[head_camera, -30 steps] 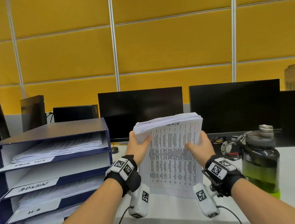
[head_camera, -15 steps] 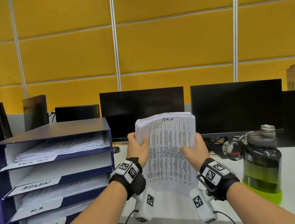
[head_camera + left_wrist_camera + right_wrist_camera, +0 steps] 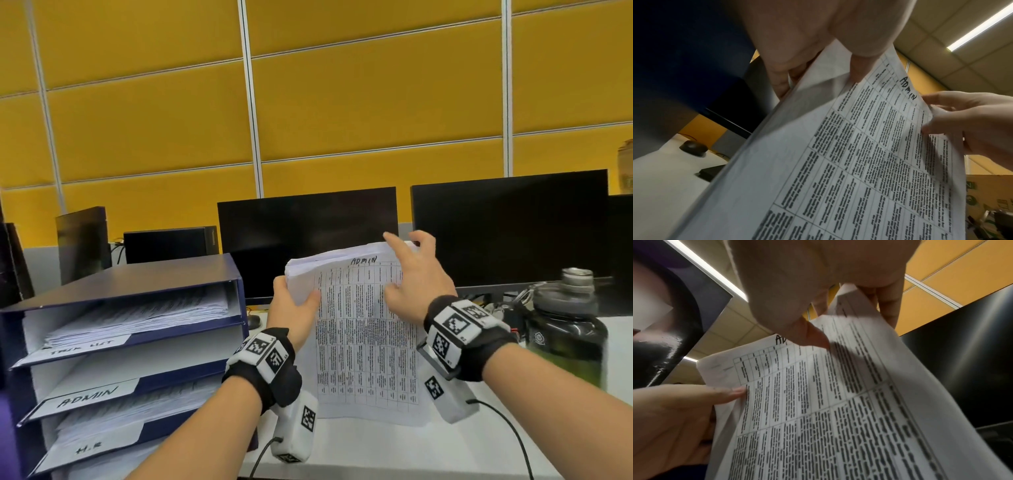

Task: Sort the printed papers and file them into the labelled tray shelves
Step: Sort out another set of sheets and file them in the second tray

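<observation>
Black wrist straps (image 3: 469,346), white tag-marked camera blocks (image 3: 294,428), black cables (image 3: 513,435).

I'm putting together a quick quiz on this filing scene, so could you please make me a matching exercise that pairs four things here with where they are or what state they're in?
Things:
1. paper stack
2. ADMIN shelf
3. water bottle
4. left hand

Places or states:
A. on the desk at the far right
B. gripping the stack's left edge
C. held upright in front of the monitors, "ADMIN" handwritten on top
D. second level of the blue tray rack

Pairs: 1-C, 2-D, 3-A, 4-B
</observation>
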`<state>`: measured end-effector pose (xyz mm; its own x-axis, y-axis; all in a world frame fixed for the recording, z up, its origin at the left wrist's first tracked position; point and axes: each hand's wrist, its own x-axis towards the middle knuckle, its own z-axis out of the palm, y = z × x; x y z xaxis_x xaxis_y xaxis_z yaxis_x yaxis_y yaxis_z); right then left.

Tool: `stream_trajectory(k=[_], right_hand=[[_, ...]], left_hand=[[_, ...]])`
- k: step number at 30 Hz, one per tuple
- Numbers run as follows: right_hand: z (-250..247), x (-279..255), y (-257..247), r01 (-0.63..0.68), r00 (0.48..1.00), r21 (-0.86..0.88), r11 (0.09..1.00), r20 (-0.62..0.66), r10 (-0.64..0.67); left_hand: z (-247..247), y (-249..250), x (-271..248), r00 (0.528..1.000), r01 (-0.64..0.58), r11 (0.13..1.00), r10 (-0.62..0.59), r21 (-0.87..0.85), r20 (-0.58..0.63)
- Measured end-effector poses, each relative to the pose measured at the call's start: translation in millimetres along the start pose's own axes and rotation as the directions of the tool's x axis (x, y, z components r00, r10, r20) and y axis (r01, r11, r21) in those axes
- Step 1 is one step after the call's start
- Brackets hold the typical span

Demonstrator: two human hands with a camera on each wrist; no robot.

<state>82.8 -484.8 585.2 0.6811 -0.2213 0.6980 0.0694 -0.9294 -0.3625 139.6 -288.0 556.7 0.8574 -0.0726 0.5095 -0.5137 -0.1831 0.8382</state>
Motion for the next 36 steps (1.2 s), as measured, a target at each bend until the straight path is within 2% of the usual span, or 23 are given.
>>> stream_trajectory(k=[2,6,8,12,14,16,17,19,20,22,24,27,33,36], right_hand=[[-4,4,-3,-0.032,0.999,-0.037,0.999,0.019,0.032],[-10,8,-5,0.007,0.998,-0.090,0.996,0.065,-0.001],[-13,9,-6,0.001,0.997,-0.057,0.998,0.082,0.004],[-12,6,-3,0.014,0.999,0.004,1.000,0.036,-0.014],[-10,4,0,0.019,1.000,0.126,0.992,-0.008,-0.018],[-8,2,4,-0.022,0.997,0.351,0.936,-0.061,0.046],[-7,1,6,-0.064,0.993,0.494,0.867,-0.058,0.107],[-3,-4,12,-0.165,0.979,0.701,0.694,0.031,0.202],[1,-7,16,-0.205,0.972,0.733,0.648,0.076,0.221],[8,-12,20,-0.233,0.968,0.705,0.670,0.103,0.229],[12,-16,17,-0.215,0.970,0.678,0.703,0.064,0.235],[14,-23,11,-0.187,0.968,0.724,0.665,0.018,0.252],[29,-48,22,-0.293,0.955,0.679,0.673,0.167,0.247],[33,-54,20,-0.290,0.954,0.680,0.674,0.149,0.260]], left_hand=[[-2,-2,0,1.000,0.001,1.000,-0.001,-0.018,0.017],[-5,-3,1,0.999,0.016,1.000,-0.015,-0.027,0.048],[-6,-3,1,0.998,0.020,1.000,-0.019,-0.020,0.052],[-7,-2,0,0.998,0.033,0.999,-0.032,-0.022,0.051],[-8,-1,0,0.998,0.037,0.999,-0.036,-0.016,0.057],[-8,-2,-1,0.997,0.043,0.999,-0.042,-0.017,0.063],[-9,-3,-1,0.997,0.045,0.999,-0.044,-0.015,0.066],[-9,-4,-2,0.997,0.045,0.999,-0.044,-0.012,0.070],[-8,-4,-3,0.997,0.046,0.999,-0.044,-0.020,0.071],[-7,-2,-6,0.996,0.048,0.998,-0.045,-0.034,0.073],[-3,2,-10,0.998,0.027,0.999,-0.025,-0.042,0.061],[1,5,-15,1.000,0.009,0.999,-0.008,-0.043,0.024],[1,-10,-29,0.994,0.096,0.995,-0.097,0.031,0.047],[5,-11,-33,0.996,0.091,0.995,-0.092,0.027,0.020]])
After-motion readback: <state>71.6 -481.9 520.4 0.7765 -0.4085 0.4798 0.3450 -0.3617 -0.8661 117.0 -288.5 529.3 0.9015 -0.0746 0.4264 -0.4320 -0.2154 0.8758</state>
